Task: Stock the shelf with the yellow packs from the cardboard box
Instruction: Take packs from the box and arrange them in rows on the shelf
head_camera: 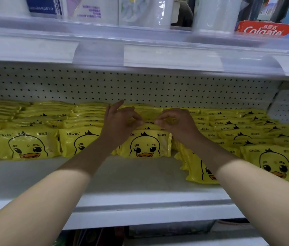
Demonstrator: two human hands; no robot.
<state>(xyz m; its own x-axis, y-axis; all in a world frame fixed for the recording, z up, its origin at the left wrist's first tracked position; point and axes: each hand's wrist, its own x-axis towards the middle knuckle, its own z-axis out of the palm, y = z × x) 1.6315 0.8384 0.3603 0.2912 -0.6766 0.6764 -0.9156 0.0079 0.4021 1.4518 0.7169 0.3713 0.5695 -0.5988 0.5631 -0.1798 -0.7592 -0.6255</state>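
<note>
Both hands are reaching deep into the shelf [140,176], working at the middle row of yellow duck-print wipe packs [145,144]. The left hand [120,121] and right hand [173,121] are hovering close together above that row, fingers curled and pinching lightly; whether they are gripping a pack's top edge I cannot tell. This looks like the placing-and-straightening step. Rows already fill the shelf left and right, while one pack [200,167] is leaning out of line at the right. The cardboard box is out of view, so the next move likely calls for fetching more.
</note>
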